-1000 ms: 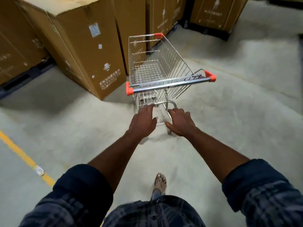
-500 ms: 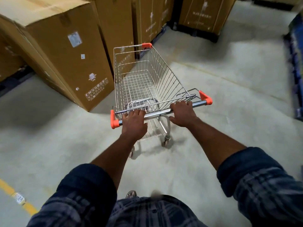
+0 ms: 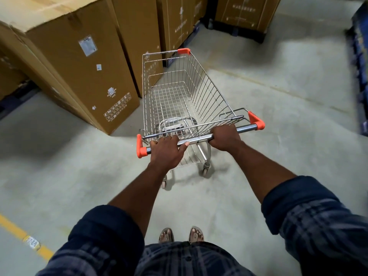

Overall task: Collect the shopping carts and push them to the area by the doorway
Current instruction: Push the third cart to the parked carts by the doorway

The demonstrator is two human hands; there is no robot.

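Note:
A silver wire shopping cart (image 3: 179, 96) with orange corner caps stands on the concrete floor in front of me, its basket holding nothing. My left hand (image 3: 166, 151) is wrapped around the left part of its metal handle bar (image 3: 200, 138). My right hand (image 3: 226, 137) grips the right part of the same bar. Two rear wheels show beneath the handle. No other cart and no doorway are in view.
Tall cardboard boxes (image 3: 79, 62) stand close on the cart's left and ahead of it, more boxes (image 3: 245, 12) on a dark pallet further back. Dark blue stacked goods (image 3: 361, 76) line the right edge. A yellow floor line (image 3: 23, 236) runs at lower left. Open concrete lies to the right.
A second ago both hands were reaching, below the handle bar. They took hold of it half a second ago and keep the grip; the cart now stands nearer to me.

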